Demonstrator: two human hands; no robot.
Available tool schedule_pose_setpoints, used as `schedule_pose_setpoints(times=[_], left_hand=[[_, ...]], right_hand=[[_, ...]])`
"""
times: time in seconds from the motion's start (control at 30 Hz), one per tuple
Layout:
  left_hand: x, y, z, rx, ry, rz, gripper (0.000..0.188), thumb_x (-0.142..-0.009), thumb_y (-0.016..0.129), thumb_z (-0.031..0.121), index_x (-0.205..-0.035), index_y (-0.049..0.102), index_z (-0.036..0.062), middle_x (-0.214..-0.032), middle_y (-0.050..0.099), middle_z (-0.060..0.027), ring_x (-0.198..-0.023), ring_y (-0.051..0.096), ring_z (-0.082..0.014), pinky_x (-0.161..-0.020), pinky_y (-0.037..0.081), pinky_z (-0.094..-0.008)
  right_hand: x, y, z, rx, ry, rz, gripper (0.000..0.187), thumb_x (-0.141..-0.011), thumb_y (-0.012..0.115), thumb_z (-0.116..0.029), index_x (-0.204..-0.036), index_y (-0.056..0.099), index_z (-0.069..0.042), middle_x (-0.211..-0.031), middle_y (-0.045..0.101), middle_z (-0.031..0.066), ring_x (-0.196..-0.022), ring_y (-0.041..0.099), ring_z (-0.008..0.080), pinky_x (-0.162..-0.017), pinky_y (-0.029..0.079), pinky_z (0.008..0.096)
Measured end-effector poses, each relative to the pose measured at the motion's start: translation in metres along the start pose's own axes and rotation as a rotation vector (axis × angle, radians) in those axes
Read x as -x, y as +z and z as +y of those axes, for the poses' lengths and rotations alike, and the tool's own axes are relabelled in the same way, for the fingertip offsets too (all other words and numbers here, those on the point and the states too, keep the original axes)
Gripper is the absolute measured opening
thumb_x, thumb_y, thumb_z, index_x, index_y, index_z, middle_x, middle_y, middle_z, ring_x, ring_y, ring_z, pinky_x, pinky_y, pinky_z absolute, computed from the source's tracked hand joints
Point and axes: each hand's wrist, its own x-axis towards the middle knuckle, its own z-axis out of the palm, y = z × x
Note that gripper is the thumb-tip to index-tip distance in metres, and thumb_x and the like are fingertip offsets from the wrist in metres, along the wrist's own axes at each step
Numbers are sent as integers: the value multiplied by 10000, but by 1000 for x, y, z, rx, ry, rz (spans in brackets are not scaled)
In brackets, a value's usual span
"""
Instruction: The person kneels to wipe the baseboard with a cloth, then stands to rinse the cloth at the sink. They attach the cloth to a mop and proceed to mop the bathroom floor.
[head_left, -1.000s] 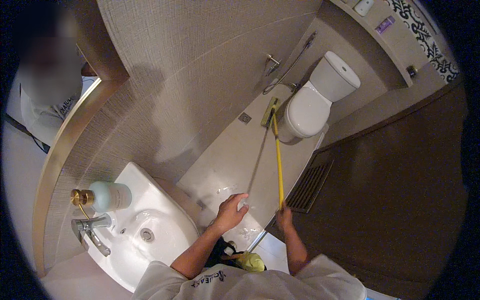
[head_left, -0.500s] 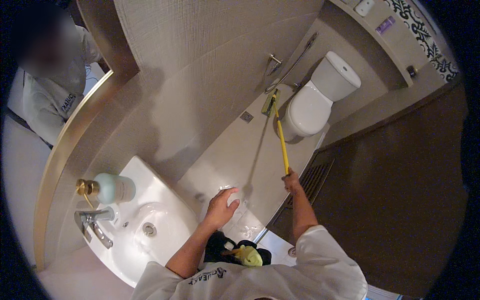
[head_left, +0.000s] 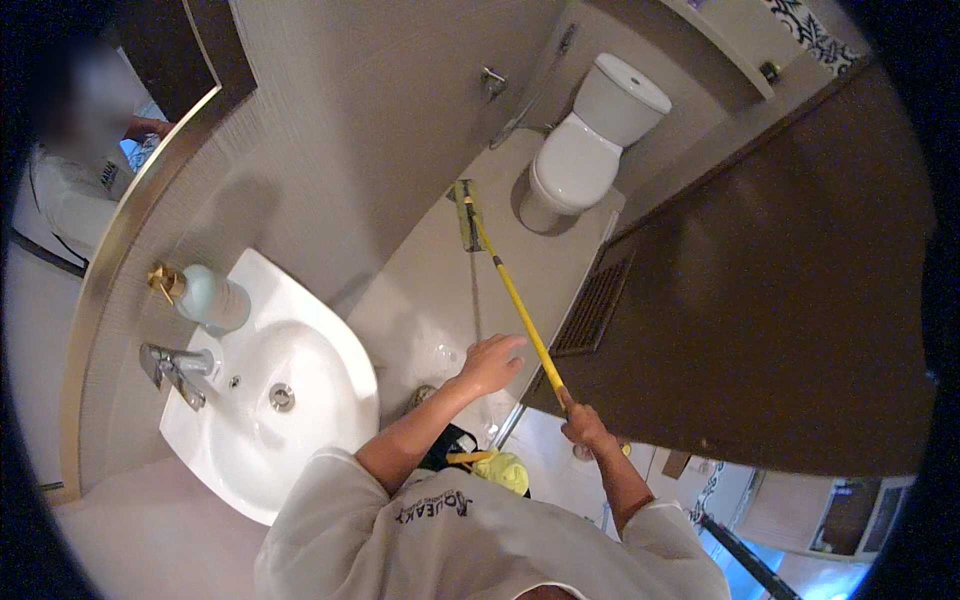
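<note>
A flat mop with a long yellow pole (head_left: pixel 522 318) slants across the floor. My right hand (head_left: pixel 586 426) is wrapped round the pole's near end. The mop's flat yellow-green head (head_left: pixel 467 232) lies on the beige floor, left of the white toilet (head_left: pixel 575 163). My left hand (head_left: pixel 490 366) is held in the air just left of the pole, its fingers stretched out and nothing in them. Below that hand, by my waist, a yellow cloth (head_left: pixel 503 470) and a dark bag-like thing show, partly hidden by my shirt.
On the left is a white washbasin (head_left: pixel 345 350) with a chrome tap (head_left: pixel 180 368) and a pale-green pump bottle (head_left: pixel 213 299). A brown door (head_left: pixel 760 300) with a vent grille (head_left: pixel 596 307) stands on the right. A metal strip (head_left: pixel 508 425) crosses the doorway floor.
The mop head has come back from beside the toilet, nearer to me. My right hand has drawn back with the pole, and my left hand has moved toward it. The view has shifted.
</note>
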Motion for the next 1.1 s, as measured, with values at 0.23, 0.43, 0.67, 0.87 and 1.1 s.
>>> schedule_pose_setpoints(times=[0.23,0.43,0.67,0.87,1.1], left_hand=[[26,80,31,-212,-105,-427,548,-678,573,133,-1194,389,120,-1240,387,-118,-1093,421,-287,-847,361,-451],[59,164,39,-441,318,-376,505,-644,622,132,-1118,447,122,-1150,450,-105,-1079,426,-251,-816,375,-447],[-2,138,41,-245,310,-255,194,-687,608,162,-853,519,112,-881,561,-71,-929,506,-256,-786,361,-435],[-16,82,55,-230,361,-166,162,-710,578,141,-860,522,163,-844,568,-46,-895,523,-259,-749,323,-470],[-55,44,52,-225,371,-27,195,-714,554,120,-905,538,160,-895,564,-27,-959,503,-230,-808,311,-520]], right_hand=[[174,33,21,150,23,-159,740,-674,506,-73,-1322,157,-142,-815,565,211,-777,558,354,-705,445,428],[253,-12,25,-65,-87,186,391,-666,559,-88,-1054,512,-78,-837,563,198,-681,569,343,-616,467,420],[218,-28,-4,-1159,-124,1158,205,-704,600,-35,-874,485,-46,-872,526,105,-759,508,199,-732,408,329],[172,-76,-53,-1572,-809,1234,132,-786,537,-118,-782,408,-90,-686,481,63,-721,480,195,-790,380,384],[148,-116,-96,-1490,-867,1342,93,-839,446,-103,-766,393,-81,-600,447,67,-651,480,202,-721,412,413]])
